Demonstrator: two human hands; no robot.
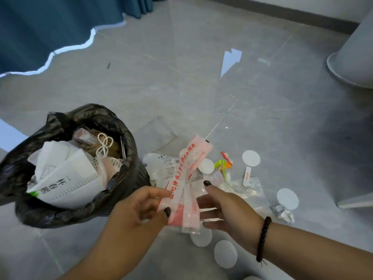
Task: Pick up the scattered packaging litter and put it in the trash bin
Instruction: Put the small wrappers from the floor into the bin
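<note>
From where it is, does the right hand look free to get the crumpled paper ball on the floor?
Probably yes. The right hand is open beside the red-printed wrapper, which the left hand pinches. The crumpled paper ball lies uncovered on the floor just to its right, with nothing between.

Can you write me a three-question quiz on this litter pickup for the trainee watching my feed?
1. True or false: the trash bin with the black liner is empty.
2. Multiple choice: which hand pinches the red-printed plastic wrappers? A) the left hand B) the right hand C) neither
3. Fill in: the right wrist wears a black beaded ____.

Key
1. False: it holds paper and wrappers nearly to the rim.
2. A: the left thumb and fingers pinch the bundle, while the right hand's fingers lie straight beside it.
3. Bracelet.

White round discs and a crumpled foil scrap lie on the floor.
</note>
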